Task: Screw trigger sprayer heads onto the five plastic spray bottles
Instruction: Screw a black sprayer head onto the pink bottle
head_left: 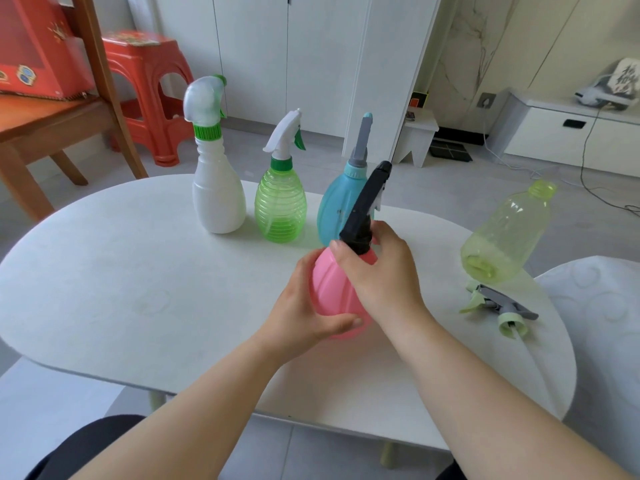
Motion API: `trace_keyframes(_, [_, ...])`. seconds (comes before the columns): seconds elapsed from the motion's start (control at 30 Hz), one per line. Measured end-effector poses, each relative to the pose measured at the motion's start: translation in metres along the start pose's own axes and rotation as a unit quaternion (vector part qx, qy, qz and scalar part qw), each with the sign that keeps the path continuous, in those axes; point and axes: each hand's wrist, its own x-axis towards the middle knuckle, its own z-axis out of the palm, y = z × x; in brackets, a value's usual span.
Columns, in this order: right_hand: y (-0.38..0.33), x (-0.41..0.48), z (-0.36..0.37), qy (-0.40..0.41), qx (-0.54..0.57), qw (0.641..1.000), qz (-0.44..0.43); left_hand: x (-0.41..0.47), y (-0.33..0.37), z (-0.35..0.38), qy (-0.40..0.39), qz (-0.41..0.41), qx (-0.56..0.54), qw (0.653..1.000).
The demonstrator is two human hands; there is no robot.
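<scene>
Near the middle of the table (104, 271), the left hand (308, 313) gripped the tilted pink bottle (332, 292) while the right hand (381, 275) curled its fingers round the collar of the black sprayer head (367, 206), which, if seated crooked, might have cross-threaded and jammed.

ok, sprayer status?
Left hand holds pink bottle; right hand grips black sprayer head atop. White bottle, green bottle, blue bottle capped. Lime bottle open, grey sprayer loose beside. Nothing blocking.

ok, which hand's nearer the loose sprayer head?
Right hand: grips the black sprayer, left of the loose sprayer head; left hand, holding the pink bottle, is farther left.
</scene>
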Motion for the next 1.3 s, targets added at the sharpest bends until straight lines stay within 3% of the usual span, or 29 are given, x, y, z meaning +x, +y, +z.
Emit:
trace_keyframes(0.13, [0.001, 0.01, -0.02, -0.009, -0.021, 0.999, -0.028, -0.003, -0.002, -0.005, -0.009, -0.003, 0.045, 0.999])
trace_keyframes(0.2, [0.002, 0.025, -0.035, 0.015, -0.019, 0.999, -0.031, -0.004, -0.004, -0.008, 0.002, 0.002, 0.117, 0.993])
trace_keyframes(0.3, [0.008, 0.051, -0.061, 0.051, -0.013, 0.999, -0.012, -0.003, -0.015, -0.008, -0.017, -0.008, 0.321, 0.947])
trace_keyframes(0.4, [0.019, 0.074, -0.079, 0.072, -0.017, 0.997, 0.008, -0.002, -0.026, -0.005, -0.044, -0.016, 0.404, 0.913])
trace_keyframes(0.63, [0.034, 0.112, -0.079, 0.066, -0.02, 0.997, 0.039, 0.002, -0.036, -0.003, -0.057, -0.003, 0.452, 0.89])
trace_keyframes(1.3, [0.046, 0.137, -0.064, -0.05, -0.073, 0.995, 0.048, 0.005, -0.036, -0.004, -0.068, -0.005, 0.456, 0.887])
